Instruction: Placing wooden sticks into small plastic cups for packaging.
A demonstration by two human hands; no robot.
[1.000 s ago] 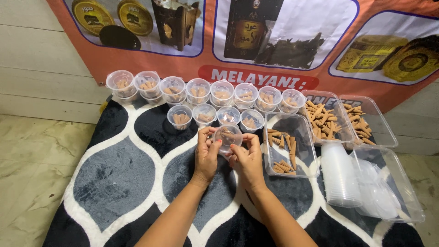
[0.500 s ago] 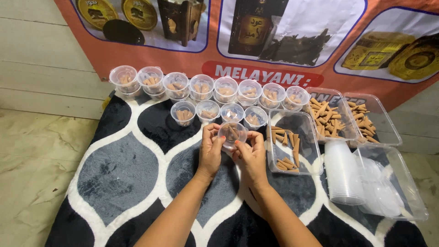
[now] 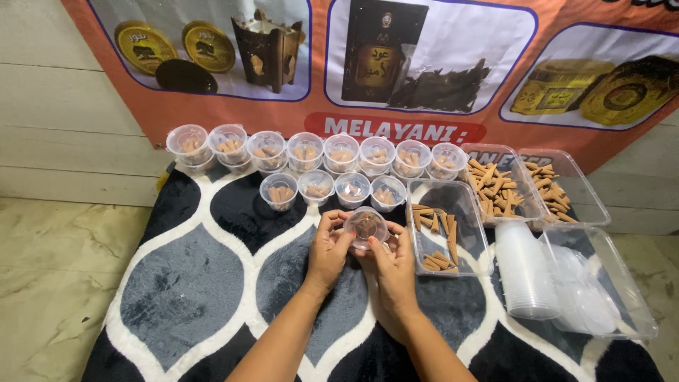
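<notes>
Work surface: items surrounding the active area

We see a patterned rug [image 3: 177, 297] in black, grey and white on a pale tiled floor [image 3: 49, 283]. A back row of lidded clear cups [image 3: 305, 150] lines its far edge, with a front row of four cups [image 3: 332, 188] just before it. To the right lie three clear trays of brown sticks [image 3: 495, 185], a stack of empty cups [image 3: 525, 272] and a tray of lids [image 3: 601, 297]. An orange banner [image 3: 396, 127] hangs behind.

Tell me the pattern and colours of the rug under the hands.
The rug has dark navy and grey ogee shapes with white outlines, clearest in the head view.
</notes>
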